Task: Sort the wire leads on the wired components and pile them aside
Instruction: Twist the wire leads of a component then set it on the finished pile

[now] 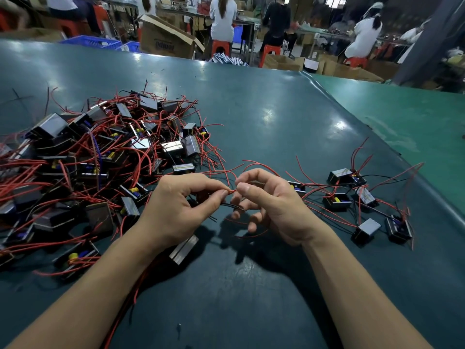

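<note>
Both hands pinch one red wire lead (232,191) between them at the centre of the frame.

The left hand (181,210) and right hand (266,202) each hold it between thumb and forefinger, above the dark green table (251,117). A large tangled heap of wired components (100,157) fills the left of the frame; a smaller, spread-out group of components (362,202) lies at the right, apart from the heap.

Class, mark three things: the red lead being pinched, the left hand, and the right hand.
red lead (232,191), head view, short stretch between the fingertips.
left hand (176,210), head view, back of hand.
right hand (274,205), head view, back of hand.
</note>
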Demonstrator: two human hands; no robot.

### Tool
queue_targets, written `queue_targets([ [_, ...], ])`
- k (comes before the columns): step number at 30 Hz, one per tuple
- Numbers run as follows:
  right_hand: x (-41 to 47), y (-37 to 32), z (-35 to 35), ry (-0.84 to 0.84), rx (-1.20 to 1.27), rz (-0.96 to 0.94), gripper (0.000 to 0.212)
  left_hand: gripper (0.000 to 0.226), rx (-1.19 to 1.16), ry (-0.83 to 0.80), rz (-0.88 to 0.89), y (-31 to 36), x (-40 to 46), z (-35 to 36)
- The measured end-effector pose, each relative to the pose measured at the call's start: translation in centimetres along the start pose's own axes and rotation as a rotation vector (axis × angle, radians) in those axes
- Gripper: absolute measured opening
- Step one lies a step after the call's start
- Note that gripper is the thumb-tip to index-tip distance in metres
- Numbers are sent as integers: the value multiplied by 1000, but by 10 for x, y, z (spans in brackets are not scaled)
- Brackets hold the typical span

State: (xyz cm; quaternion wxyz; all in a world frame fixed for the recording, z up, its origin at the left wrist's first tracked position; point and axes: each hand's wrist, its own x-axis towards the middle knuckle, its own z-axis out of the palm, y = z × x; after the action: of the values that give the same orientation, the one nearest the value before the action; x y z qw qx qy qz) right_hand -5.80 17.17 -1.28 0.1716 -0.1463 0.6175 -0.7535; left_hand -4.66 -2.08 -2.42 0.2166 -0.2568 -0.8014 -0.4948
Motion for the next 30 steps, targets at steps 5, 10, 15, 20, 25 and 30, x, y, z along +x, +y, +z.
queue_targets([
  [5,-1,-1,1,9,-108,-19,11,9,21,-24,26,0,0,-1],
  [10,-1,-3,1,32,-163,40,15,10,49,-72,78,0,0,0],
  [15,0,-2,2,150,-183,247,31,8,134,-112,159,0,0,3],
  [20,2,1,8,194,-62,369,27,8,183,-86,199,-2,2,1],
  [25,0,-2,9,152,-126,178,24,8,146,-11,158,-3,3,-4],
  [30,-2,-8,8,90,-23,497,22,7,174,-62,241,1,1,1],
])
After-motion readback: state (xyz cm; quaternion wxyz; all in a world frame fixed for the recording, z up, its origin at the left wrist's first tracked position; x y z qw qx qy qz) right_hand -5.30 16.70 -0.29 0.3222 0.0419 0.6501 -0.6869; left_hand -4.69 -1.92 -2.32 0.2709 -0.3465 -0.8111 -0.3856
